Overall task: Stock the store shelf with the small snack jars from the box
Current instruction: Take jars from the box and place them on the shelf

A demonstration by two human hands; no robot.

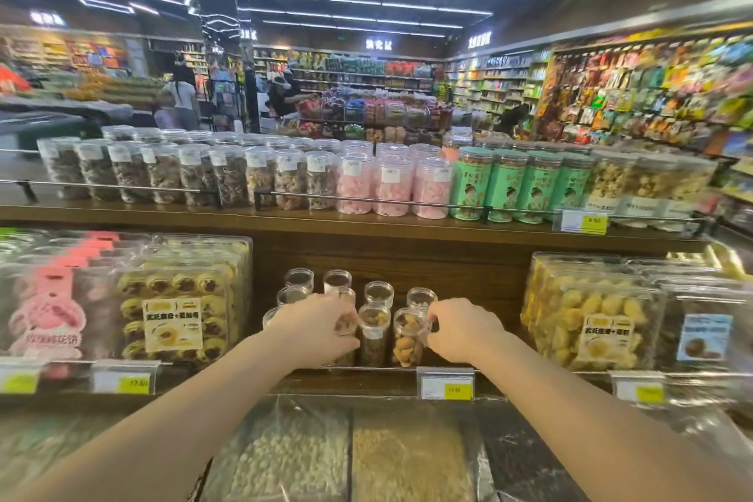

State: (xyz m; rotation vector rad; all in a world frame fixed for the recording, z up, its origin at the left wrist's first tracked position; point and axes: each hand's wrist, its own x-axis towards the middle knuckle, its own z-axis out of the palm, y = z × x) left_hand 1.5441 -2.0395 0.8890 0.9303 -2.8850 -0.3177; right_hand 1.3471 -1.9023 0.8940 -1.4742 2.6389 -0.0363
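Both forearms are extended forward from the near edge of the view toward the lower shelf [366,373]. The left hand [315,328] is curled around a small snack jar [346,324] in the front row, with the fingers wrapped over its right side and the jar largely hidden behind the hand. The right hand [462,332] is placed against the right side of another front-row jar [408,338]; its fingertips [432,314] are bent and pinched on the jar's rim and wall. Between the two held jars, a third jar [373,332] stands upright and untouched.

The cluster of small clear jars [338,281] is set in the middle of the lower shelf, in rows running from near to far, between boxed pastries [175,310] on the left and boxed yellow pastries [591,318] on the right. No box of jars is in view.

A price tag [446,383] is clipped to the rail just below the right hand; its yellow field is too blurred to be read. A further tag [126,379] at the left appears to read 17.80, and a tag [582,222] on the upper shelf reads 9.90. Green canisters [505,185] bearing a drawn figure and pink-filled jars [391,185] are lined up on the upper shelf. Chinese lettering on the pastry labels is not legible. Bagged goods [346,456] are laid nearest the viewer.
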